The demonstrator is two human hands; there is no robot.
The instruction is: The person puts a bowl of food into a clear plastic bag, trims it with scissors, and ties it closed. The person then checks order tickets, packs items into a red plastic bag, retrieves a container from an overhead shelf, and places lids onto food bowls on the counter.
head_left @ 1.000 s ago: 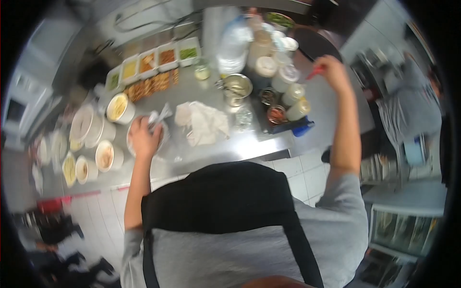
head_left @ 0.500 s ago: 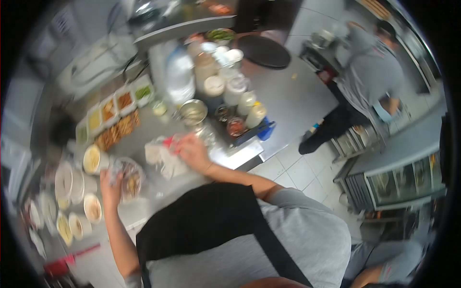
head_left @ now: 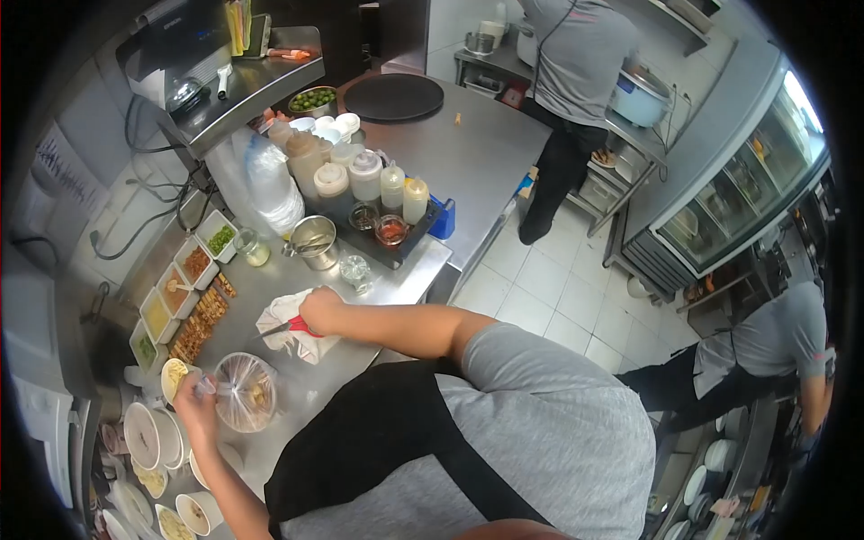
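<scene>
My left hand (head_left: 195,407) is closed on the gathered neck of a clear plastic bag (head_left: 247,389). The bag looks round and full, with brownish and pale food showing through, and it rests on the steel counter. To its right, my right hand (head_left: 321,312) is closed around the red handles of a pair of scissors (head_left: 300,326). Their dark blades point left toward the bag, above a crumpled white cloth (head_left: 310,349). A white tub of pale food (head_left: 174,378) stands just beyond my left hand.
Small trays of chopped toppings (head_left: 177,290) line the wall beside browned pieces (head_left: 200,326). White tubs (head_left: 144,436) crowd the left. A metal pot (head_left: 314,243), a glass (head_left: 355,272) and squeeze bottles (head_left: 392,186) stand ahead. Two co-workers (head_left: 576,63) are to the right.
My view has swung, shifting the scene. The scissors' blades now show beyond my right hand, over the cloth. My left hand keeps its grip at the bag's top.
</scene>
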